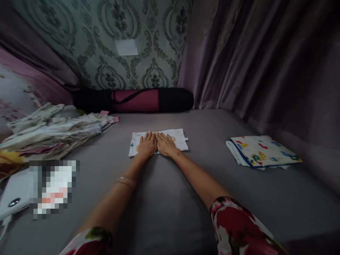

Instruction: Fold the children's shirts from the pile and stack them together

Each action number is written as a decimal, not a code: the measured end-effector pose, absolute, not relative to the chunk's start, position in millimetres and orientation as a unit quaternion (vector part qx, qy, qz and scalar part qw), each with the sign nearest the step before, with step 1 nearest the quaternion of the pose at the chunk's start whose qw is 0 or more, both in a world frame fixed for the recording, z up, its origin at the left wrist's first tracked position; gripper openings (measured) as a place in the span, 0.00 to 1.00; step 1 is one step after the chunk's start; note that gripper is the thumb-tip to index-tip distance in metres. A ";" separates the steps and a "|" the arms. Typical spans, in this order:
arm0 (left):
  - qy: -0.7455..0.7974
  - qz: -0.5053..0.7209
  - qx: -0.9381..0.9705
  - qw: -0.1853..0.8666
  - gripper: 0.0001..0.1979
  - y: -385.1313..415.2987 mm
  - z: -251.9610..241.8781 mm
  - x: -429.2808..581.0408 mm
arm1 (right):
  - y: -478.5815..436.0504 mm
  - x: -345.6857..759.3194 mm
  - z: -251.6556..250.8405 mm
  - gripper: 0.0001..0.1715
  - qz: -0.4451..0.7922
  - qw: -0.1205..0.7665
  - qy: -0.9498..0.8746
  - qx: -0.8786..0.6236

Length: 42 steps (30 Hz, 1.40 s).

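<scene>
A white cloth with a small coloured print (181, 139) lies flat and folded into a rectangle on the grey sheet (159, 198). My left hand (147, 144) rests palm down on its left half, fingers stretched out and pointing away from me. Beside it, my right hand (165, 143) lies flat on the middle and right part, its fingers also extended. The two hands meet or nearly meet at the thumbs. A small white tag sticks out at the cloth's right edge. Parts of the cloth are hidden under both hands.
At the left is a heap of crumpled cloths (66, 129), with a white device (20, 191) and cable nearer me. A folded letter-print cloth (265, 150) lies at the right. A black and maroon long bag (138, 100) sits against the patterned wall; curtains (223, 53) hang at the right.
</scene>
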<state>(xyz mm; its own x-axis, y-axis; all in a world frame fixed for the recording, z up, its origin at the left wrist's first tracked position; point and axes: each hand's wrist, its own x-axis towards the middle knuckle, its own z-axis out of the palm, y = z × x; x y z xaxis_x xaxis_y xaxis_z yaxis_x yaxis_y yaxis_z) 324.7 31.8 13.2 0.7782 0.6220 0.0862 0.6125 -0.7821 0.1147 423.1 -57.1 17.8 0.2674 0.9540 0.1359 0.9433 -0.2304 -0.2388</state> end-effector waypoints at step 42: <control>0.411 0.175 0.894 -0.013 0.31 63.0 19.0 287.4 | -92.4 473.8 25.7 0.36 -0.027 0.156 -0.469 -0.869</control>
